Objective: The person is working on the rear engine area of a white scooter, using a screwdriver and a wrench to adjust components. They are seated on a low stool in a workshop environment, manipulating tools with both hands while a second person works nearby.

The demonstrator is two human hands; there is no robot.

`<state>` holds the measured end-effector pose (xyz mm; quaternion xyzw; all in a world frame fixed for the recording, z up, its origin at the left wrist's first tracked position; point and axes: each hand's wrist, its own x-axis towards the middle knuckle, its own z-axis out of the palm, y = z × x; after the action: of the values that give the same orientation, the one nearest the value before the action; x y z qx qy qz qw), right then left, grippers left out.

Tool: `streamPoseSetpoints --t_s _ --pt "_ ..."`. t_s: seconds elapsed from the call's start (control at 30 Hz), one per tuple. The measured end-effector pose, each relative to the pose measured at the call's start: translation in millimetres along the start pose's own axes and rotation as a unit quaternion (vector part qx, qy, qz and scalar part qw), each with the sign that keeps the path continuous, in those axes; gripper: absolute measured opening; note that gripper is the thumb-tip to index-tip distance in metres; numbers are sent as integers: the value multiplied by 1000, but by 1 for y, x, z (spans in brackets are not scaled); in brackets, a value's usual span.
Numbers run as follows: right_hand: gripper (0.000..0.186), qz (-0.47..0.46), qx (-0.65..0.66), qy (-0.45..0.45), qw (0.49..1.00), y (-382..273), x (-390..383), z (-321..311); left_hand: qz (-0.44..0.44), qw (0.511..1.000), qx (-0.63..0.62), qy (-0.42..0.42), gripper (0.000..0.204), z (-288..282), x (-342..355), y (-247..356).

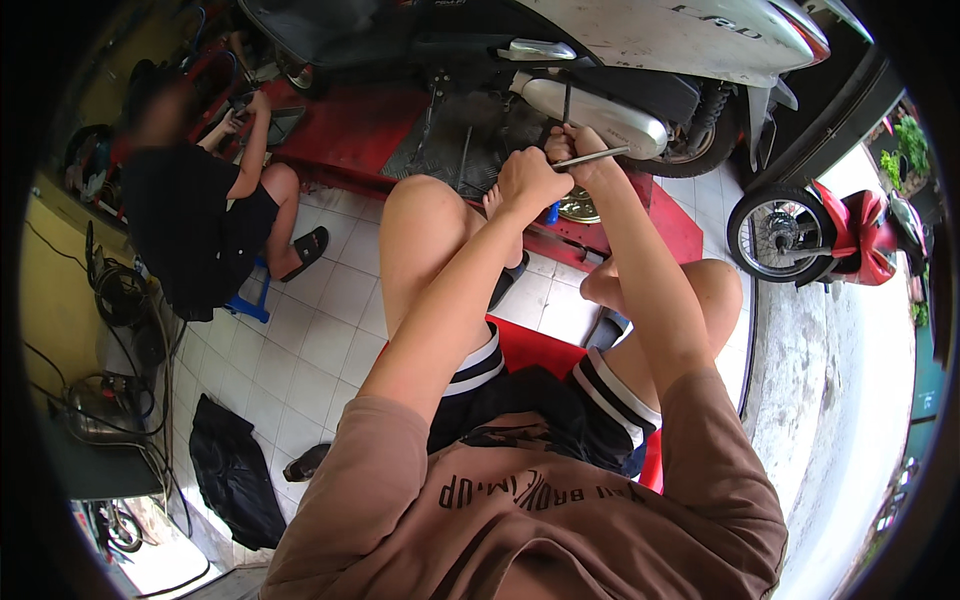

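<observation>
My left hand [530,185] is closed at the near end of a silver rod tool [605,153], which points right across my right hand. Just beyond it, my right hand [582,152] has its fingers wrapped round a dark upright bar [567,100]. The two hands are close together, and their fingertips are partly hidden. A blue object [553,212], perhaps a handle, shows below them. Under that lies a gold round part [582,210], mostly covered by my arm. Behind stands a scooter with a silver engine cover [630,125].
I sit on a red seat [530,335] before a red lift platform [670,230]. At left a co-worker [195,215] sits on a blue stool, holding something dark. A red scooter [870,235] stands right. Cables [130,330] and black cloth [225,460] lie left.
</observation>
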<state>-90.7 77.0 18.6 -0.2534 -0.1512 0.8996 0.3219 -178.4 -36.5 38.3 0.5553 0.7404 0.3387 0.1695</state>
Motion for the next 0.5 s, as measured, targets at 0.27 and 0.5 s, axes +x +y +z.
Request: streamPoseSetpoints --t_s 0.27,0.5 --pt "10 -66 -256 83 961 -10 28 24 -280 807 -518 43 16 57 35 -1" --pt "13 121 -269 -84 952 -27 20 3 -382 612 -691 40 38 37 35 18"
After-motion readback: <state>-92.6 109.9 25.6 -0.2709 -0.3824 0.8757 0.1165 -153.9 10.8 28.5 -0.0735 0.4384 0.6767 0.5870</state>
